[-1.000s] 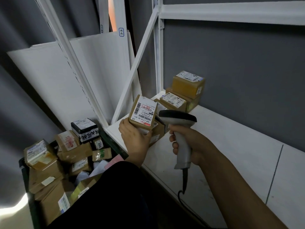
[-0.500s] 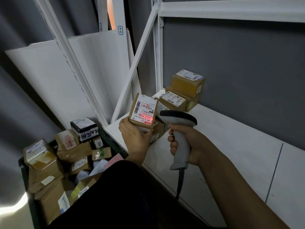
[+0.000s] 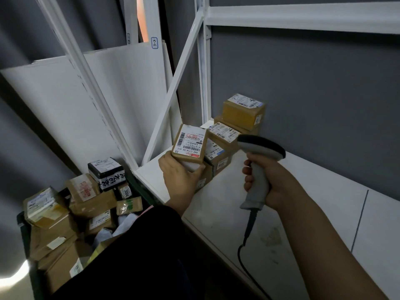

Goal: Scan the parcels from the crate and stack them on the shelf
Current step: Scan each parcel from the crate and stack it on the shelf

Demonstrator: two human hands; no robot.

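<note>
My left hand [image 3: 180, 176] grips a small brown parcel [image 3: 190, 143] from below, its white barcode label tilted up toward me, over the left end of the white shelf [image 3: 303, 204]. My right hand [image 3: 270, 182] holds the grey corded scanner [image 3: 258, 167] by its handle, head pointing left at the parcel, a short gap between them. Behind the held parcel, several labelled parcels [image 3: 242, 114] are stacked in the shelf's back left corner. The dark crate [image 3: 21, 221] at lower left is full of several more parcels.
White upright posts and a diagonal brace [image 3: 173, 92] frame the shelf's left end. An upper shelf beam [image 3: 303, 17] runs overhead. White boards [image 3: 65, 100] lean against the wall behind the crate. The scanner's cable [image 3: 244, 252] hangs over the shelf front.
The red scan light seen on the label half a second ago is gone. The parcel has lifted slightly toward the stack, and the scanner has drawn a little to the right.
</note>
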